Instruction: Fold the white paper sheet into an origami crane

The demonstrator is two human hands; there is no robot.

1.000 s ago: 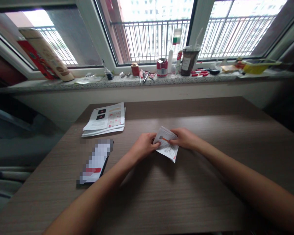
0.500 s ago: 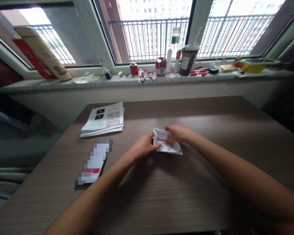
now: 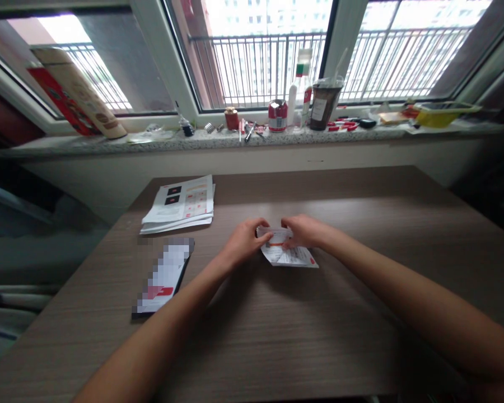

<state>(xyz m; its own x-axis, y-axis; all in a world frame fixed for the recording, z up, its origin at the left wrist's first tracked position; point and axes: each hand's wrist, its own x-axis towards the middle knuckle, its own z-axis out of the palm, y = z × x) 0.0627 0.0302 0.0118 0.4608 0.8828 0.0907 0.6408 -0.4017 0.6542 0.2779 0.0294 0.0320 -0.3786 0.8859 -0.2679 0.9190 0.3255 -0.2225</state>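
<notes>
A small piece of folded printed paper (image 3: 292, 257), white with an orange stripe and a red mark at one corner, is held over the middle of the table. My left hand (image 3: 247, 239) pinches its left edge between thumb and curled fingers. On the other side, my right hand (image 3: 301, 230) grips the far right part, its thumb on the printed face and its fingertips partly hidden behind the sheet. Creases run across the paper, and its near right corner points toward me.
Left on the brown table (image 3: 277, 347) lie a stack of printed sheets (image 3: 180, 204) and a phone (image 3: 163, 280) with a blurred screen. Along the windowsill (image 3: 214, 144) stand a red can (image 3: 278, 116), a bottle (image 3: 298, 92), a drink cup (image 3: 322, 106) and a yellow basket (image 3: 439, 115).
My left hand has shifted up along the paper's left edge, its fingers now arched higher. The paper's far left corner has folded down and its near edge has tilted. My right hand stays nearly in place.
</notes>
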